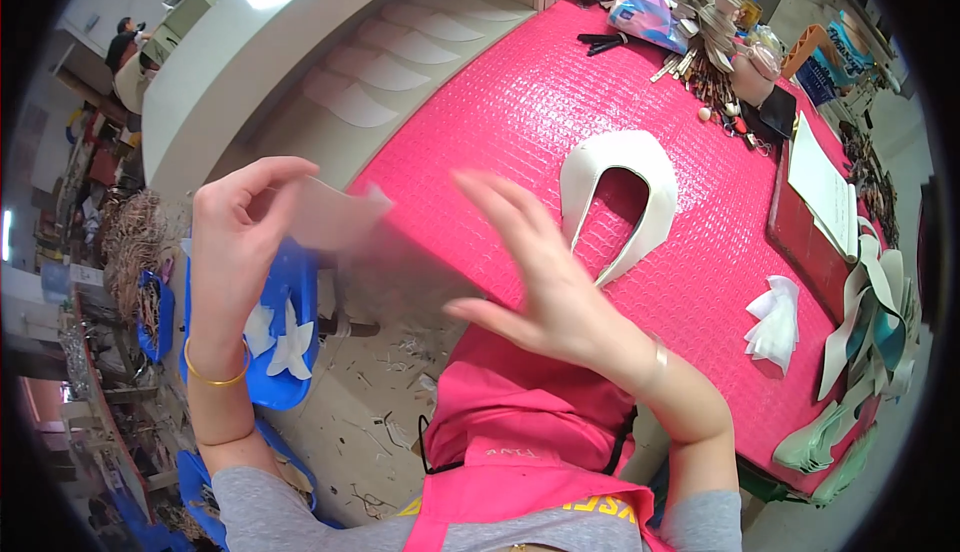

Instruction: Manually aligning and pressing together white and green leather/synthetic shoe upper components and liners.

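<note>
Between the thumb and fingers of my left hand (pixel 245 217) is the edge of a thin white cut piece (pixel 338 214), its far end blurred by motion. It hangs in the air by the table's left edge, over the blue tray. My right hand (pixel 545 282) is raised above the table's near edge, thumb and fingers spread, with nothing in it. Beyond it on the pink table lies a white horseshoe-shaped piece (pixel 650 167), like a shoe upper. A small pile of white pieces (pixel 775 322) rests farther right.
Several pale curved pieces (pixel 378 67) lie in a row inside a white machine (pixel 290 12) at the far left. Below my left hand, a blue tray (pixel 283 387) holds white pieces. Clutter (pixel 715 27), an open notebook (pixel 822 187) and hanging strips (pixel 868 322) line the table's right side.
</note>
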`<act>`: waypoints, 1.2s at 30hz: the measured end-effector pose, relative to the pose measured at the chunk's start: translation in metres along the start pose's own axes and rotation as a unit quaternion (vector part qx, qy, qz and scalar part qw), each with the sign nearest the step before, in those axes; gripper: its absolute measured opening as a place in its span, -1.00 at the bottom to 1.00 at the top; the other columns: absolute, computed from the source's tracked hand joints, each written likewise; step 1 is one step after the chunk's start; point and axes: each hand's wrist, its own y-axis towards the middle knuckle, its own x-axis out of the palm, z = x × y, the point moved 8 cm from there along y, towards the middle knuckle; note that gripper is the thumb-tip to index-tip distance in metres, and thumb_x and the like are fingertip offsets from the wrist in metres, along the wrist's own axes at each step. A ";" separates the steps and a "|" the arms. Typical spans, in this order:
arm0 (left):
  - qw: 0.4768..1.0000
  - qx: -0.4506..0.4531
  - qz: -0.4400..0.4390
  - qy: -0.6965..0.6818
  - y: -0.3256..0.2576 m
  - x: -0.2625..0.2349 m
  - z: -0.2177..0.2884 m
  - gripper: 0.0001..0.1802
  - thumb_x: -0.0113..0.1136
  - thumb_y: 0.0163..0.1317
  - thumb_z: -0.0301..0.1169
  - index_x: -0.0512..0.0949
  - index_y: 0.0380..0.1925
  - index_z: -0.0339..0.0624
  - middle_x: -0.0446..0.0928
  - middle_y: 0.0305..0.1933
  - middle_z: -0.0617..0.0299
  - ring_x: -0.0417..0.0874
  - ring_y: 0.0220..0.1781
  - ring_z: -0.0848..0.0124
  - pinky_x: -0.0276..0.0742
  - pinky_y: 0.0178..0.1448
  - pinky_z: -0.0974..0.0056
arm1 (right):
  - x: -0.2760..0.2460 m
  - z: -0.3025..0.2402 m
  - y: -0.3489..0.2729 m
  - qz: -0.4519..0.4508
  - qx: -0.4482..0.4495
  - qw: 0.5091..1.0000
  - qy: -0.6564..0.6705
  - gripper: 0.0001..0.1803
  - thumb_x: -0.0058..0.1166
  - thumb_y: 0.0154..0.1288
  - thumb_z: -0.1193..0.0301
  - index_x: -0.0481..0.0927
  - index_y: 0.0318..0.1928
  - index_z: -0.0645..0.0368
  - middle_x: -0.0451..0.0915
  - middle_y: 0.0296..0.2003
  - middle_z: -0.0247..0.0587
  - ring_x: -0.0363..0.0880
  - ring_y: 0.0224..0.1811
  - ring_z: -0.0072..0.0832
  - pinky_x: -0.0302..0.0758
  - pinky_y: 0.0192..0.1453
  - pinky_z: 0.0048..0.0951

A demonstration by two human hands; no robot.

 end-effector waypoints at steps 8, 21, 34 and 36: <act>0.930 0.033 -0.270 -0.247 -0.001 0.054 0.084 -0.76 0.03 0.03 -0.58 0.49 -0.24 -0.42 0.51 -0.41 0.23 0.49 -0.44 0.60 0.40 -0.39 0.53 | 0.045 0.028 -0.060 -0.027 0.216 0.890 0.400 -0.70 0.19 -0.01 0.46 0.46 -0.23 0.30 0.51 -0.37 -0.32 0.45 -0.29 -0.65 0.40 -0.20 -0.57; 0.806 0.199 -0.531 -0.170 -0.043 0.263 0.136 -0.65 0.04 0.16 -0.18 0.59 -0.50 -0.27 0.57 -0.48 0.21 0.58 -0.35 0.35 0.41 -0.09 0.30 | -0.153 0.031 -0.192 0.512 0.164 0.802 0.258 -0.64 0.01 0.09 0.60 0.36 -0.05 0.31 0.51 -0.21 -0.22 0.50 -0.24 -0.56 0.45 -0.16 -0.58; 0.689 -0.058 -0.348 -0.633 -0.017 0.234 0.165 -0.54 -0.16 0.29 -0.15 0.45 -0.17 -0.40 0.49 -0.18 0.24 0.40 -0.12 0.59 0.24 0.01 0.44 | -0.166 0.028 -0.095 0.457 -0.002 0.853 0.253 -0.69 0.04 0.15 0.55 0.41 -0.06 0.32 0.55 -0.25 -0.21 0.49 -0.23 -0.63 0.42 -0.19 -0.63; 0.687 -0.064 -0.345 -0.636 -0.016 0.234 0.162 -0.55 -0.18 0.29 -0.15 0.46 -0.17 -0.39 0.49 -0.18 0.24 0.39 -0.10 0.59 0.23 0.02 0.44 | -0.165 0.031 -0.093 0.447 0.013 0.860 0.247 -0.69 0.04 0.14 0.56 0.41 -0.07 0.33 0.54 -0.23 -0.17 0.50 -0.22 -0.60 0.44 -0.19 -0.63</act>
